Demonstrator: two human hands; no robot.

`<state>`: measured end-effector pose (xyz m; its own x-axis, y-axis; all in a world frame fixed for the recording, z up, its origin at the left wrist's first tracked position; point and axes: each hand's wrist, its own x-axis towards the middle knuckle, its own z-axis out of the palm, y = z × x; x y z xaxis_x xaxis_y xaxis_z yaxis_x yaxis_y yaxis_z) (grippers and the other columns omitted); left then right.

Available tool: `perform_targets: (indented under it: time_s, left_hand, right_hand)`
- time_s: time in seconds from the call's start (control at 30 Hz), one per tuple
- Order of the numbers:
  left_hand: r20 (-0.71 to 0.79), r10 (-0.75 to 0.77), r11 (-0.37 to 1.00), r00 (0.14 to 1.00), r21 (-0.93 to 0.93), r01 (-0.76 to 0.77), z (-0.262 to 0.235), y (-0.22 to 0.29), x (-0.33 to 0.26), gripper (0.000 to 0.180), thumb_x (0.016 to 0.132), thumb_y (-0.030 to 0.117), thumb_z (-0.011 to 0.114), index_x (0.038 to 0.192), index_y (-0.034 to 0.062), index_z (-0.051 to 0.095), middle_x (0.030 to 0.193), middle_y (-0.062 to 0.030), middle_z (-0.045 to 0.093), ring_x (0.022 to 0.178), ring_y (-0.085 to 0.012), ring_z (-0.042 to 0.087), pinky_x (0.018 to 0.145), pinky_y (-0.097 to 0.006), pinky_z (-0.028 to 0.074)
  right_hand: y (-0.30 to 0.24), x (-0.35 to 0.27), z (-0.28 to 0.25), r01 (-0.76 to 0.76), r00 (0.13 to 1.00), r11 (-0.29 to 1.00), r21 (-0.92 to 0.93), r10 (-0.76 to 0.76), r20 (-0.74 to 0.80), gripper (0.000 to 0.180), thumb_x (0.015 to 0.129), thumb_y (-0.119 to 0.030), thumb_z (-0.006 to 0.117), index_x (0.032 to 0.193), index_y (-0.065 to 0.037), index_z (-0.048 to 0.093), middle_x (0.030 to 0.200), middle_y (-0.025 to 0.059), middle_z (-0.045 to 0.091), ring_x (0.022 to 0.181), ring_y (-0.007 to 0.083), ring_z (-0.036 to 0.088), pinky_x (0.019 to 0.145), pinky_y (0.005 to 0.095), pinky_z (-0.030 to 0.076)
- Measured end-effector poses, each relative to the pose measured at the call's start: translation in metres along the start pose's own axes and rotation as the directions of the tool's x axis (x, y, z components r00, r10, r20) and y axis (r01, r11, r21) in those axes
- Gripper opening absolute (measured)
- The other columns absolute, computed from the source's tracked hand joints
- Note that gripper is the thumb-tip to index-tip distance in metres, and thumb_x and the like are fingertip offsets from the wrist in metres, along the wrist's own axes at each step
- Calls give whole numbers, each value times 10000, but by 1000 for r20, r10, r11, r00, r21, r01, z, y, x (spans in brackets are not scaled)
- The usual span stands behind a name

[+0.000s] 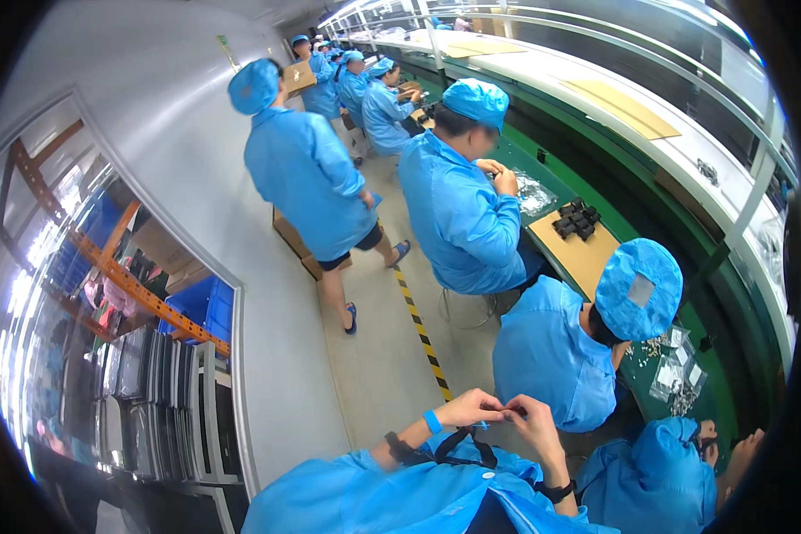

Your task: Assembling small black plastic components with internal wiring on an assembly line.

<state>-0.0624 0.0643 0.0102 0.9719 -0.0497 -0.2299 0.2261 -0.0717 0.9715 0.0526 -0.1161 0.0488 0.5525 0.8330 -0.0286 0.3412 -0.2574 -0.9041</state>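
In front of my chest, my left hand [472, 408] and my right hand [531, 418] come together with fingertips pinched and nearly touching. Whatever the fingers hold is too small to make out. A tiny blue bit [481, 425] shows just under the fingertips. Black straps [458, 442] hang over my blue smock [365, 489] below the hands. A blue wristband [432, 421] and a black band [402, 449] circle my left wrist and forearm. Around my right wrist is another black band [556, 491].
Several seated people in blue smocks line a green workbench [643, 378] on my right, with black parts [577, 219] on a tan board [596, 258]. A person [304, 182] walks in the aisle. Striped floor tape [418, 334] runs ahead. Left is a glazed opening with shelving [142, 283].
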Motion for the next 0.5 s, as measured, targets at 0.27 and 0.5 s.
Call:
perform_targets:
  time_s: [0.27,0.5]
  left_hand:
    - [-33,-55,998,998,-36,54,-89,-42,-5,283,917,204,684,1123,14,729,951,-57,749,833,-118,652,769,-291,528]
    - [-214,-67,989,974,117,94,-228,-47,-23,259,903,218,695,1064,21,743,908,-105,744,787,-150,662,719,-317,534]
  right_hand:
    - [-13,94,37,151,971,983,-108,-126,204,110,794,-11,669,893,-17,717,864,161,661,801,333,662,733,383,531]
    - [-46,235,107,175,937,982,-71,-144,320,104,818,-54,705,914,-14,711,873,157,673,796,292,672,717,371,532]
